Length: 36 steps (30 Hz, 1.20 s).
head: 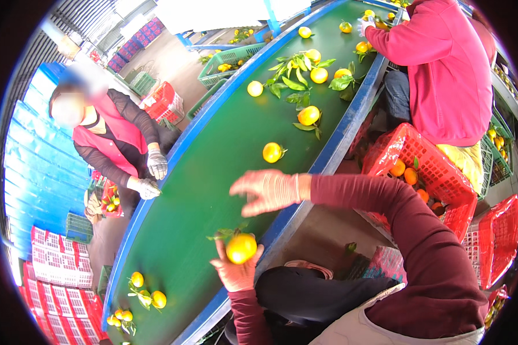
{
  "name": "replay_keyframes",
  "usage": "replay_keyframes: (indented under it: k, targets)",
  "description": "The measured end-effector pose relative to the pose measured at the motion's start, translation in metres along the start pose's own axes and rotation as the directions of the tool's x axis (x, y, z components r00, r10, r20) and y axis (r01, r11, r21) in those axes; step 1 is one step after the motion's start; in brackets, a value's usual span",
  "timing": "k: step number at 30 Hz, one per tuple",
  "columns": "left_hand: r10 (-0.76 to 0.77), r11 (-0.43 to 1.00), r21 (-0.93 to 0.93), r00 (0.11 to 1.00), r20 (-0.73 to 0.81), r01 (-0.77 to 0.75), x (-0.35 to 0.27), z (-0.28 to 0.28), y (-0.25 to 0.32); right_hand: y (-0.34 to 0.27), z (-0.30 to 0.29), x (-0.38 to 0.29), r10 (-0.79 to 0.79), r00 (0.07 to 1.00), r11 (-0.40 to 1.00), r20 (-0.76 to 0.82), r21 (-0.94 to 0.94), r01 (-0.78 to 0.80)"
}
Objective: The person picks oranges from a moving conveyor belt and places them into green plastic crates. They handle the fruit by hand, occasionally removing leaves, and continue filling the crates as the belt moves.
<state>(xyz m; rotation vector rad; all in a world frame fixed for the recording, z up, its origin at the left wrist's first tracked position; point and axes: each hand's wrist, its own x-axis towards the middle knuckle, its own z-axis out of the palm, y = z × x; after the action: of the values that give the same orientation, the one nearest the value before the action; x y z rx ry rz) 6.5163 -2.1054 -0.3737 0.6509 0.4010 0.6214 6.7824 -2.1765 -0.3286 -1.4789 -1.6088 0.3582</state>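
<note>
My left hand (237, 276) holds an orange citrus fruit (241, 249) with a leafy stem, just above the near side of the green conveyor belt (198, 207). The fruit rests between thumb and fingers. Over the middle of the belt, my right hand (267, 189) is blurred, its fingers apart and nothing in them. A single citrus fruit (273, 152) lies on the belt beyond that hand. Farther up is a leafy cluster of fruit (302, 71). Toward the lower end lie several more fruits (158, 299) with leaves.
Blue rails (345, 112) edge the belt. Across it, a person in a pink vest (116, 133) rests gloved hands at the rail. Up the belt on my side, a person in a pink jacket (449, 64) handles fruit. A red-lined crate (418, 172) with fruit stands beside my right arm.
</note>
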Motion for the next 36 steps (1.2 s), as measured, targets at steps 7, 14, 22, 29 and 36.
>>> replay_keyframes:
  k: [7,14,22,29,36]
  targets:
    - [0.000,0.981,-0.193,0.993,0.119,0.023,-0.018,-0.020,0.025,0.140,-0.125,-0.057,0.618,0.543,0.426,-0.569,-0.337,-0.839]
    - [0.121,0.983,-0.146,0.991,0.052,-0.112,-0.032,-0.034,0.032,0.096,-0.028,0.007,0.365,0.913,0.931,-0.181,0.107,-0.350]
    - [0.077,0.984,-0.129,0.946,-0.316,-0.123,-0.031,-0.039,0.041,0.240,-0.140,0.047,0.343,0.254,0.670,-0.904,0.046,-0.741]
    - [0.012,0.985,-0.166,0.968,-0.249,-0.055,-0.024,-0.057,0.031,0.326,-0.175,0.040,0.614,0.236,0.665,-0.753,0.333,-0.668]
    - [-0.093,0.984,-0.136,0.987,0.135,0.111,-0.018,-0.079,0.029,0.295,-0.120,0.079,0.536,0.554,0.825,-0.636,0.535,-0.184]
